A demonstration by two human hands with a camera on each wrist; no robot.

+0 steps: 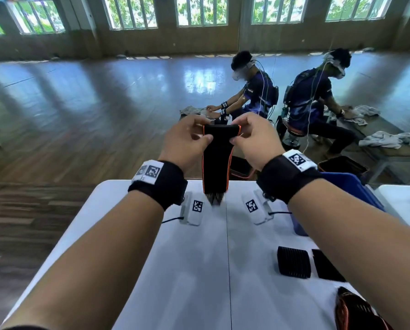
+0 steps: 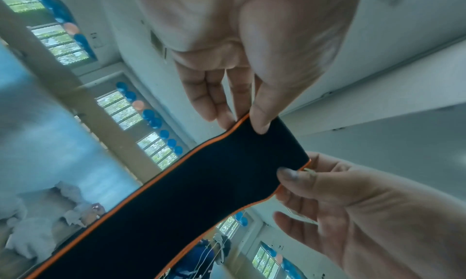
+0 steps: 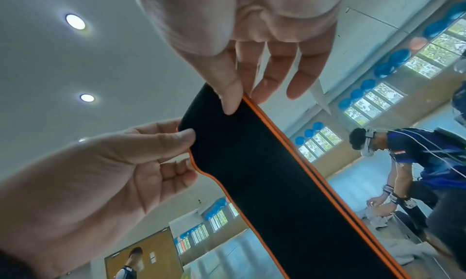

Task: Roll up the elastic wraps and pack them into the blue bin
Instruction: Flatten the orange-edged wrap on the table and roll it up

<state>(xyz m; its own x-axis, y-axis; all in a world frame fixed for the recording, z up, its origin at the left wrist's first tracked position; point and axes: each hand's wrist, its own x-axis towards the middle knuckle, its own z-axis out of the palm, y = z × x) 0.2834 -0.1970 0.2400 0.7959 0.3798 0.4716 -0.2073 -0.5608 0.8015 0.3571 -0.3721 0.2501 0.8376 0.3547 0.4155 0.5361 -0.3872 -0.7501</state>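
Both hands pinch the top fold of the black, orange-edged elastic wrap [image 1: 217,160] at frame centre: left hand [image 1: 187,141], right hand [image 1: 255,141], its tail hanging to the white desk [image 1: 194,270]. Blue bin [image 1: 349,186] sits right, half hidden by the forearm. Left wrist view: thumb [image 2: 262,112] presses cloth. Right wrist view: thumb [image 3: 227,92] likewise.

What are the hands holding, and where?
Both hands, left and right, pinch the black wrap by its top end, one at each orange edge.
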